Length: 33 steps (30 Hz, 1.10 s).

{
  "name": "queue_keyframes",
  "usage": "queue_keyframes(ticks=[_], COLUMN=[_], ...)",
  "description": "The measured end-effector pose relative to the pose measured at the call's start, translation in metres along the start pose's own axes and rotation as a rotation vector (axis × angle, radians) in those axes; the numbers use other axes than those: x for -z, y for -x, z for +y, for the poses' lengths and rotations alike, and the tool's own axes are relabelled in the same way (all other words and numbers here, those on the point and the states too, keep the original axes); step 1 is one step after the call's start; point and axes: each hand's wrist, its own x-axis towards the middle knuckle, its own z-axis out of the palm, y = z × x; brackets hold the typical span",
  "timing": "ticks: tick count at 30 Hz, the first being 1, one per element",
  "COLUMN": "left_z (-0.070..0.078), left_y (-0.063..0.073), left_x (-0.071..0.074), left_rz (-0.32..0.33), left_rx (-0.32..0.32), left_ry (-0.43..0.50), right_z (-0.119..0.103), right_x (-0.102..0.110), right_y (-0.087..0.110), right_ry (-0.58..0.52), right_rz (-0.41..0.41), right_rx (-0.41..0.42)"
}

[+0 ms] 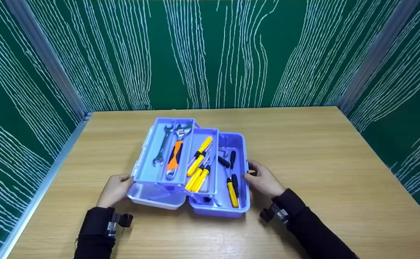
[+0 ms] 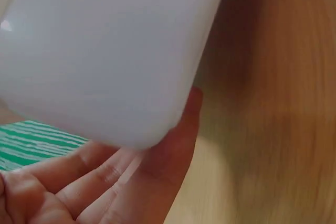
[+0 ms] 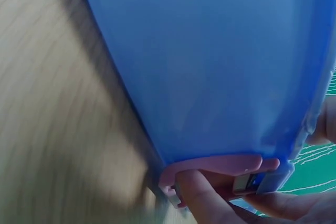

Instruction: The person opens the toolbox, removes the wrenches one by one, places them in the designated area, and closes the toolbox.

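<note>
One open blue-purple plastic toolbox (image 1: 217,213) stands on a light wooden table (image 1: 314,151), between the two hands. The left hand (image 1: 114,189) holds the near left corner of its whitish translucent lid (image 1: 159,203), thumb and fingers closed around the edge. The right hand (image 1: 265,180) is at the opposite side and pinches one pink plastic clasp (image 3: 220,164), with one finger tucked inside it.

Two trays are raised. The upper tray (image 1: 149,153) carries two tools: one dark metal open-ended spanner (image 1: 163,145) and one adjustable wrench with orange-and-black handle (image 1: 175,155). In the lower tray (image 1: 199,137) lie four yellow-handled screwdrivers (image 1: 195,164). In the base I count three black-handled tools (image 1: 235,182) and one more yellow-handled tool (image 1: 232,194). Whether the tools bear some writing, I cannot tell.
</note>
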Motion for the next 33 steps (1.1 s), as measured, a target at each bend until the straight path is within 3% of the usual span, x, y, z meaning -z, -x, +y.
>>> queue_keyframes(ticks=[5, 11, 20, 23, 27, 30, 33], left_z=[-0.002, -0.005, -0.009, 0.003, 0.036, 0.066, 0.093], left_y=[0.001, 0.003, 0.003, 0.007, 0.014, 0.015, 0.009], left_x=[-0.003, -0.007, -0.008, 0.002, 0.024, 0.034, 0.034], left_rz=[-0.006, -0.034, -0.018, 0.002, 0.056, 0.104, 0.109], left_rx=[-0.024, 0.004, -0.02, -0.034, -0.063, -0.141, -0.202], left_ry=[-0.048, -0.051, -0.094, -0.101, -0.094, -0.098, -0.127], right_z=[-0.001, -0.002, -0.003, -0.003, -0.003, -0.004, -0.005], right_x=[-0.003, -0.005, -0.004, -0.005, -0.004, -0.003, -0.002], right_y=[0.0, -0.001, -0.001, -0.002, -0.001, 0.001, 0.002], right_ry=[0.012, 0.023, 0.028, 0.03, 0.006, -0.003, 0.002], right_rz=[0.022, 0.033, 0.012, 0.006, -0.008, -0.013, -0.005], right_rx=[-0.027, -0.06, -0.071, -0.061, -0.027, -0.019, -0.032])
